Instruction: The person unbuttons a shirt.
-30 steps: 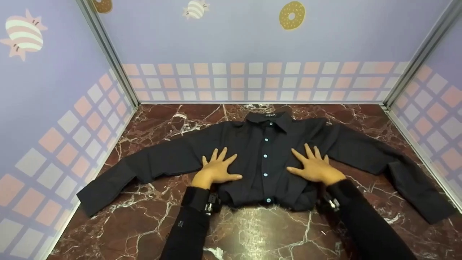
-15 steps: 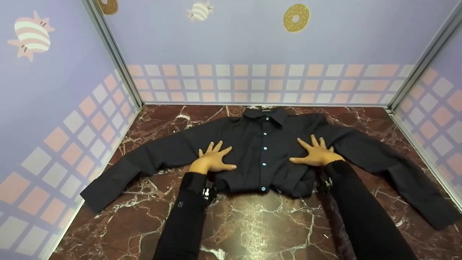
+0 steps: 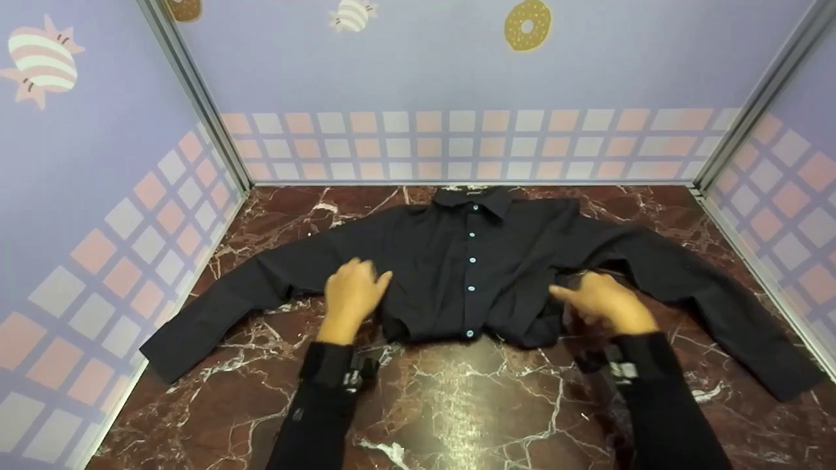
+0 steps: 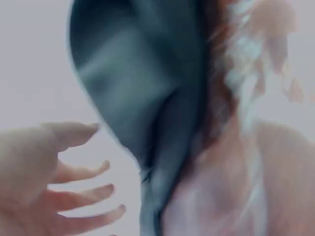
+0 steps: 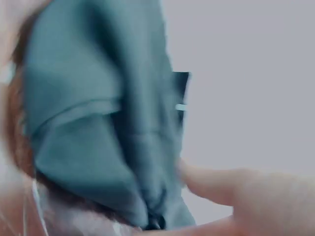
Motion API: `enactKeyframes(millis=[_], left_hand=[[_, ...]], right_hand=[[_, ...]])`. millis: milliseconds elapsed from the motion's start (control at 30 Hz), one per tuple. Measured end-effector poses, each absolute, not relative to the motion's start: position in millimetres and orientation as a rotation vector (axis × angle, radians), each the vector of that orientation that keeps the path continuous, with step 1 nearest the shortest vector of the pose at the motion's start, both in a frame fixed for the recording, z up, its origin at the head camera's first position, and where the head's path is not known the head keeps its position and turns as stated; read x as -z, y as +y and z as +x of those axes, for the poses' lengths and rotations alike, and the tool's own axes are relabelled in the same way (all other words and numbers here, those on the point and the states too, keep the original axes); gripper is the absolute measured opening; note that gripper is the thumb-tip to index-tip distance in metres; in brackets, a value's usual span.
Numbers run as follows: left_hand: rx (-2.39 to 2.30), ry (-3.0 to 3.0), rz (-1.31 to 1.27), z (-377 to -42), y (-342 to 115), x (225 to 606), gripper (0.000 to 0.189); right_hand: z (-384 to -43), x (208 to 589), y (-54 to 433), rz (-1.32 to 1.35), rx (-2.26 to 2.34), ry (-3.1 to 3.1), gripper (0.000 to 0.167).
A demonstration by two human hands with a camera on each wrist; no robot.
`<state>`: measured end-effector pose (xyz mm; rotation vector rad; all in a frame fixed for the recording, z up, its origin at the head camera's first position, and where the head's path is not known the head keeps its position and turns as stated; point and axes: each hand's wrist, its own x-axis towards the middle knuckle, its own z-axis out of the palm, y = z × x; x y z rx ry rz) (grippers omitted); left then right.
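Observation:
A black long-sleeved button-up shirt lies front up, collar at the far side and both sleeves spread outward. Its lower edge looks rumpled. My left hand hovers beside the shirt's left side, below that sleeve. In the left wrist view its fingers are apart and loosely bent, with a gap before the cloth. On the other side, my right hand is at the shirt's edge under the right sleeve. Its thumb lies against or very near the cloth in the right wrist view; the other fingers are mostly hidden.
The shirt rests on a dark red marble-patterned table. Lilac panels with pink and white squares stand along the back, left and right. The right cuff lies close to the right panel.
Both hands were lying flat with spread fingers on the shirt front. They have lifted off and moved outward to its sides. Just before that, the shirt shifted slightly away from me.

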<state>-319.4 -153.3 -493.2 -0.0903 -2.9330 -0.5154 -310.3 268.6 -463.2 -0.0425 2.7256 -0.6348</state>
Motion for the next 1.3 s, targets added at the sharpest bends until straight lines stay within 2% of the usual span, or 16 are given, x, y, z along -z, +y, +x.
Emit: enactKeyframes(millis=[67,133,267,400,467,600,700,733,800,867,967,1033,1100,1200,1300], left_hand=[[0.641,-3.081,-0.091,-321,-169,498,0.065],[0.863,-3.263,-0.096,-319,-175,491,0.068],[1.317,-3.384,-0.205,-312,-173,482,0.051],[1.45,-3.251,-0.315,-311,-174,485,0.042],[1.594,-3.053,-0.272,-315,-178,493,0.032],[2.057,-2.475,0.033,-326,-184,510,0.015],[2.295,-2.118,0.244,-331,-185,521,0.017],[2.347,-2.056,0.28,-332,-185,524,0.019],[2.44,-1.979,0.293,-333,-186,527,0.021],[2.509,-1.996,0.195,-333,-187,528,0.024],[2.502,-2.215,-0.165,-331,-191,528,0.031],[2.358,-2.432,-0.48,-328,-193,527,0.043],[2.13,-2.613,-0.73,-326,-192,527,0.063],[1.846,-2.774,-0.846,-323,-184,525,0.084],[1.742,-2.811,-0.772,-323,-174,524,0.082]], right_hand=[[-302,464,274,-0.032,0.793,2.57,0.066],[-299,471,273,-0.063,0.889,2.502,0.06],[-301,486,262,-0.218,0.872,2.57,0.038],[-307,491,260,-0.308,0.989,2.604,0.023],[-309,491,265,-0.24,1.187,2.552,0.021],[-312,495,277,0.101,1.599,2.495,0.031],[-315,501,283,0.367,1.777,2.478,0.03],[-316,503,284,0.423,1.82,2.463,0.028],[-318,506,285,0.456,1.861,2.44,0.035],[-320,507,286,0.404,1.816,2.467,0.048],[-319,501,288,0.244,1.601,2.638,0.068],[-317,495,291,0.124,1.398,2.774,0.073],[-313,489,294,0.026,1.198,2.859,0.071],[-308,484,293,-0.147,0.959,2.867,0.064],[-305,487,284,-0.317,0.819,2.835,0.069]])
